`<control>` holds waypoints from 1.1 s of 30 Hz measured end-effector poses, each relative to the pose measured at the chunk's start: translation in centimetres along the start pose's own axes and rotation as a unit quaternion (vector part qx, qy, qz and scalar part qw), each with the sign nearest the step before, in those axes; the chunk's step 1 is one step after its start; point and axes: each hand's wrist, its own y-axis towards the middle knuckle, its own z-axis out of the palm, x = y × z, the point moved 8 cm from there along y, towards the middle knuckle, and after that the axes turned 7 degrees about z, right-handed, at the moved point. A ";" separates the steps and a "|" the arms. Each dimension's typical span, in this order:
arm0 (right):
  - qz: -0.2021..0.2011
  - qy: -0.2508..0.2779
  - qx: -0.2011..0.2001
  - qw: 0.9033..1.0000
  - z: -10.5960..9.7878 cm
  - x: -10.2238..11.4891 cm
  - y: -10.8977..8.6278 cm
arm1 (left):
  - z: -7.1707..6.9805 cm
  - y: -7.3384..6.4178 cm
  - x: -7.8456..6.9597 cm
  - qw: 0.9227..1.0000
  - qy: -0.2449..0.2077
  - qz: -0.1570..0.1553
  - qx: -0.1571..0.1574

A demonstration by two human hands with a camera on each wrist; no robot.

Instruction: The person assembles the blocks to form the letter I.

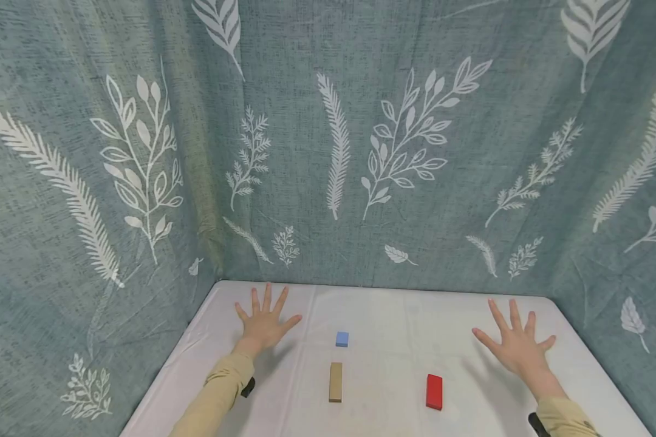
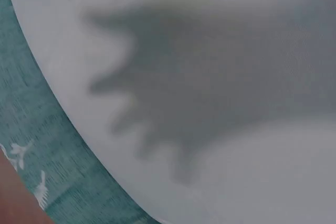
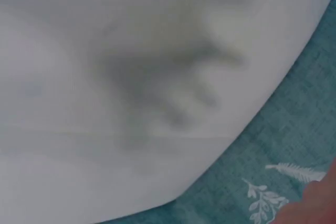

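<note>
My left hand (image 1: 263, 328) is spread wide above the left part of the white table, holding nothing. On the other side my right hand (image 1: 519, 346) is spread the same way, also with nothing in it. Between the hands lie three blocks. The small blue block (image 1: 342, 339) is farthest back, a long tan block (image 1: 336, 382) lies in front of it, and a red block (image 1: 434, 391) lies to the right. Each wrist view shows a hand's shadow on the cloth, with only a bit of the left hand (image 2: 18, 198) and of the right hand (image 3: 312, 203) in a lower corner.
A white cloth covers the table (image 1: 382, 364). Teal curtains (image 1: 284, 152) with white leaf prints stand behind it and along both sides. A dark strap (image 1: 248, 387) shows at the left wrist, another strap (image 1: 538, 425) at the right.
</note>
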 end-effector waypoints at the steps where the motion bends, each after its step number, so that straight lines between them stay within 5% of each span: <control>1: -0.003 -0.001 -0.001 1.000 0.1 0.1 0.0 | 0.0 0.0 -0.4 1.000 -0.003 0.003 0.002; 15: -0.035 0.004 0.006 0.999 1.5 2.0 -1.1 | 0.2 -0.7 -5.1 0.995 -0.065 0.074 -0.015; 33: -0.072 0.030 0.000 0.997 2.8 3.9 -2.5 | 1.0 -1.8 -7.5 0.987 -0.092 0.131 -0.013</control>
